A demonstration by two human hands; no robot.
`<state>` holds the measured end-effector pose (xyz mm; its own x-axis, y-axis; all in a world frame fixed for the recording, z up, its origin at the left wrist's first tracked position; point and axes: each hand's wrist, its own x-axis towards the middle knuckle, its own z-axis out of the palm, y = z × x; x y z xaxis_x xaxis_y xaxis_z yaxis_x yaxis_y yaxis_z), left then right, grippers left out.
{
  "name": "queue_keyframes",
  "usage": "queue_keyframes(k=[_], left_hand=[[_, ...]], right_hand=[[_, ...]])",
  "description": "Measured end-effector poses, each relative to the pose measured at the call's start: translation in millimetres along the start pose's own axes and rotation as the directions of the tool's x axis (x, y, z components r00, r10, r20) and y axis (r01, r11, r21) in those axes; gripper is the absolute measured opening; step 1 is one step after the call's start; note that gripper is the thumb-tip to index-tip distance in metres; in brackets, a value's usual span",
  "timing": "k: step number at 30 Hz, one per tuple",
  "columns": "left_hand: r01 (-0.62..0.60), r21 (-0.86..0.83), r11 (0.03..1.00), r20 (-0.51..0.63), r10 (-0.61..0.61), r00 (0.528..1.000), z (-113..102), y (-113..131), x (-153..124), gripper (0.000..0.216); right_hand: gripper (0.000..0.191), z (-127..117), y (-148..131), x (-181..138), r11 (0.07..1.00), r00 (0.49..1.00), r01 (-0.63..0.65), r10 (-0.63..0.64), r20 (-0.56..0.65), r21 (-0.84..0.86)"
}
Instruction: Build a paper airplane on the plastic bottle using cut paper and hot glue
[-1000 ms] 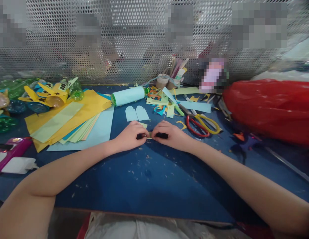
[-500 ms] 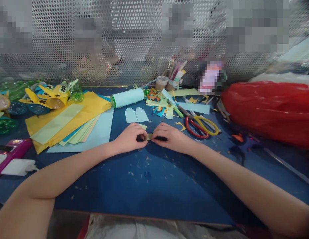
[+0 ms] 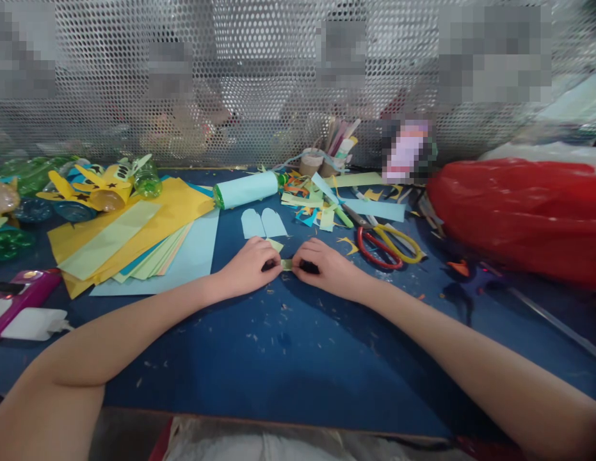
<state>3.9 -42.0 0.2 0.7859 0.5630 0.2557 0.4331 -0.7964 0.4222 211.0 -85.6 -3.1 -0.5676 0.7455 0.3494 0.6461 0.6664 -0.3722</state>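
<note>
Between my two hands is a small piece of light green paper (image 3: 287,264), pinched at its ends just above the blue table. My left hand (image 3: 253,266) closes on its left end with thumb and fingertips. The right end is in the closed fingers of my right hand (image 3: 317,264). Most of the paper's edges are hidden by the fingers. Another pale green paper piece (image 3: 275,244) lies just behind my left hand. Beyond it rest two light blue paper shapes with rounded tops (image 3: 263,223). Farther back lies a green bottle wrapped in light blue paper (image 3: 247,189).
Scissors with red and yellow handles (image 3: 388,246) lie right of my hands, near paper scraps (image 3: 312,198). Yellow paper sheets (image 3: 182,198) and bottle figures (image 3: 105,192) are at left. A red plastic bag (image 3: 513,218) bulges at right. A perforated metal screen (image 3: 259,83) stands behind.
My fingertips have moved slightly apart, and a little more of the light green paper shows between them. The things on the table stay in place.
</note>
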Motion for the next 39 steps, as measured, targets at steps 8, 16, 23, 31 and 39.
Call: queue_keyframes(k=[8, 16, 23, 31, 39], left_hand=[[0.044, -0.044, 0.998, 0.001, -0.044, 0.999, 0.8, 0.5, -2.4, 0.005], [-0.001, -0.081, 0.997, -0.004, 0.001, 1.0, 0.8, -2.2, -2.9, 0.009], [0.069, -0.081, 0.994, -0.001, -0.07, 0.998, 0.7, 0.4, -0.6, 0.011], [0.113, -0.078, 0.99, -0.006, -0.114, 0.993, 1.7, 1.7, -0.8, 0.01], [0.124, -0.085, 0.989, -0.015, -0.125, 0.992, 1.1, 3.6, 0.4, 0.009]], right_hand=[[0.006, 3.6, -2.5, -1.6, 0.995, 0.995, -0.097, 0.097, -0.014, -0.02], [0.007, 2.4, -4.0, -0.5, 0.993, 0.994, -0.113, 0.113, 0.005, -0.019], [0.005, 1.5, -4.2, 0.8, 0.993, 0.993, -0.117, 0.117, -0.007, -0.006], [0.003, 0.1, 0.9, 0.8, 0.995, 0.995, -0.091, 0.093, -0.043, 0.051], [0.01, -2.9, 3.2, -0.9, 0.998, 1.0, 0.0, 0.0, 0.009, 0.067]])
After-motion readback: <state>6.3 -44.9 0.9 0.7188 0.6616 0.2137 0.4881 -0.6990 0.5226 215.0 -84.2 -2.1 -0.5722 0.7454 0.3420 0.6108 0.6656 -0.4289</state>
